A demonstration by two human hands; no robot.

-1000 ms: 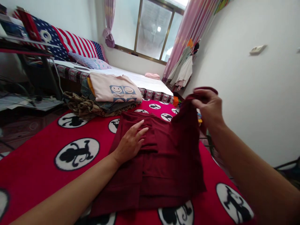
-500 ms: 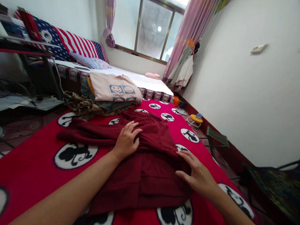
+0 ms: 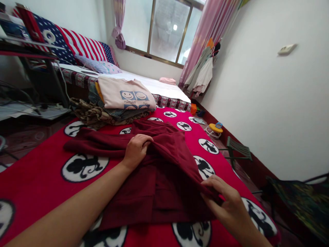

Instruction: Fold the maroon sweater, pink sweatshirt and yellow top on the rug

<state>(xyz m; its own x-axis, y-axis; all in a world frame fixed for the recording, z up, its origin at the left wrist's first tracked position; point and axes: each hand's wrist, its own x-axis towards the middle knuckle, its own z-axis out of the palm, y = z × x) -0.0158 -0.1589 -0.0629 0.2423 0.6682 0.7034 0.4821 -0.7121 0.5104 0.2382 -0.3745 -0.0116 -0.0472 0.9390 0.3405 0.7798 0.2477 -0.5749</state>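
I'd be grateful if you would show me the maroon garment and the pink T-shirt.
Maroon garment (image 3: 154, 195), head view, its flat middle.
Pink T-shirt (image 3: 128, 95), head view, its smiley print.

Head view faces forward and down

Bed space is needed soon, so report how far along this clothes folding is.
Done: a pink T-shirt sits folded on a stack of clothes. In hand: the left hand and right hand grip a dark red garment, the right lifting its edge. Left: its sleeve lies spread out on the red blanket, so it looks unfinished.
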